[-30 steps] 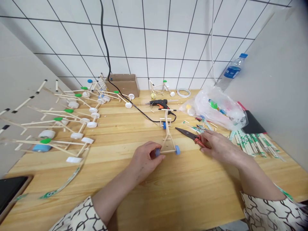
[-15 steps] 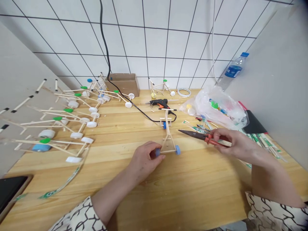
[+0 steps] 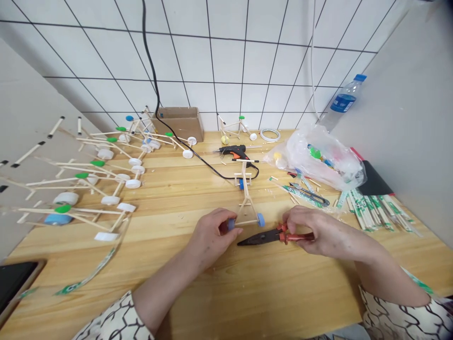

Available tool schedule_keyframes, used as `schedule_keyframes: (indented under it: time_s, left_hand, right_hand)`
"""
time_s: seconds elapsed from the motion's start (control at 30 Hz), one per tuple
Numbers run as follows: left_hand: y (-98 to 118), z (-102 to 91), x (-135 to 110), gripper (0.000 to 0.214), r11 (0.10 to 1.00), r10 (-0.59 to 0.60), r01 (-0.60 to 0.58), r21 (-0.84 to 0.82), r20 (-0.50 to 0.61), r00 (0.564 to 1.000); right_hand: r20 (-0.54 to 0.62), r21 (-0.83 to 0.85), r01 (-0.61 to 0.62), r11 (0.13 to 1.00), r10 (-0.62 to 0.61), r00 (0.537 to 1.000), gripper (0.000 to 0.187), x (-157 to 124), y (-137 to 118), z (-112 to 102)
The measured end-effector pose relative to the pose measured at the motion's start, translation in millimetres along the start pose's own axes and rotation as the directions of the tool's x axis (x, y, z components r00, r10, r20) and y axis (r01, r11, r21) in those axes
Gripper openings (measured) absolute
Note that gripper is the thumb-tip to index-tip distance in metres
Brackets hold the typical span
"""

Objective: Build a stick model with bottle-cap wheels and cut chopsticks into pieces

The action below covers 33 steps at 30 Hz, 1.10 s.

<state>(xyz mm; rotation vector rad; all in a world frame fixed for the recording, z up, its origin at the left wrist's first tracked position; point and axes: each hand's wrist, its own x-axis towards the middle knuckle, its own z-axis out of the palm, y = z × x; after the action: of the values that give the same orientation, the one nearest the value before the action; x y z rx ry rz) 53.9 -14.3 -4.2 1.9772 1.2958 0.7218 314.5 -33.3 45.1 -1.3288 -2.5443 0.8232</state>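
A small tricycle model of wooden sticks point(image 3: 247, 198) stands in front of me, with blue bottle-cap wheels and a black-tipped crossbar at its far end. My left hand point(image 3: 212, 231) pinches its near left wheel between thumb and fingers. The near right wheel point(image 3: 261, 219) is uncovered. In my right hand point(image 3: 311, 231) are long-nose pliers point(image 3: 264, 237) with red handles. Their dark jaws look closed and point left, just in front of the model's rear axle, near my left fingertips. My fingers partly hide the handles.
Several finished stick tricycles point(image 3: 113, 200) crowd the left side. Behind the model lie a glue gun point(image 3: 233, 151), a cardboard box point(image 3: 180, 123) and a tape roll point(image 3: 270, 135). To the right are a utility knife point(image 3: 309, 194), a plastic bag point(image 3: 300, 156), wrapped chopsticks point(image 3: 375, 212) and a bottle point(image 3: 343, 104).
My right hand has brought the pliers down and left, from beside the model to in front of its rear axle. The left hand keeps its hold on the wheel.
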Motion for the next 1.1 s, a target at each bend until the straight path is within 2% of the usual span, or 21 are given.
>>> schedule_keyframes:
  time_s: [0.3,0.5,0.63,0.77,0.9,1.1]
  left_hand:
    - [0.4,0.1,-0.6,0.013,1.0,-0.006,0.007,-0.015,0.016,1.0]
    - [0.0,0.3,-0.1,0.012,1.0,0.005,-0.004,-0.021,0.01,1.0]
    - [-1.0,0.6,-0.2,0.013,0.999,0.009,-0.009,-0.031,0.007,1.0]
    - [-1.4,0.7,-0.1,0.014,0.999,0.016,-0.016,-0.039,0.01,1.0]
    - [-2.0,0.8,-0.1,0.013,0.999,0.018,-0.018,-0.046,0.014,1.0]
    - [-3.1,0.7,0.1,0.014,0.999,0.017,-0.016,-0.04,0.017,1.0]
  right_hand:
    - [-0.004,0.055,0.008,0.998,-0.008,1.0,0.014,9.3,-3.7,19.7]
    - [-0.004,0.088,-0.001,0.996,0.001,1.0,0.017,9.3,-8.7,14.7]
    - [-0.079,0.152,-0.025,0.988,0.037,0.996,0.026,11.6,-4.2,14.8]
    - [-0.124,0.214,-0.02,0.977,0.047,0.991,0.036,22.9,0.0,24.3]
    - [-0.139,0.155,0.008,0.988,0.013,0.99,0.04,35.2,-3.4,29.5]
    - [-0.183,0.085,0.058,0.995,-0.041,0.982,0.03,43.4,-10.9,28.6]
